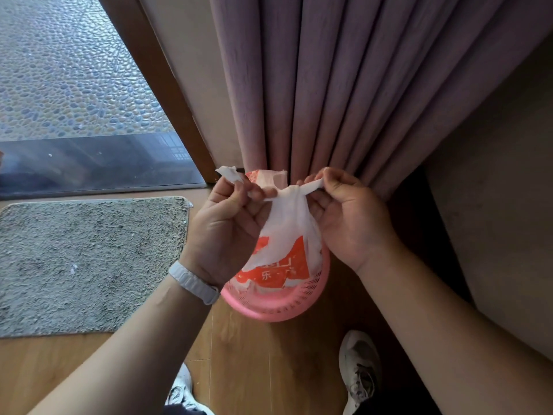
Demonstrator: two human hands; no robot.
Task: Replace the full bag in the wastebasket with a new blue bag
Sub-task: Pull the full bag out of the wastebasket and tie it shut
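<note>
A white plastic bag [284,232] with orange-red print sits in a pink mesh wastebasket [284,307] on the wooden floor. Its top is gathered into a twisted knot between my hands, above the basket. My left hand [227,223] pinches one twisted handle strip of the bag, whose torn end sticks out to the upper left. My right hand [350,217] pinches the other strip and pulls it to the right. The far part of the basket is hidden behind the bag and my hands. No blue bag is in view.
A mauve curtain [344,85] hangs right behind the basket. A grey shaggy mat [89,259] lies to the left before a glass door threshold [98,169]. A beige upholstered edge [502,220] stands at the right. My two white shoes [359,372] are below.
</note>
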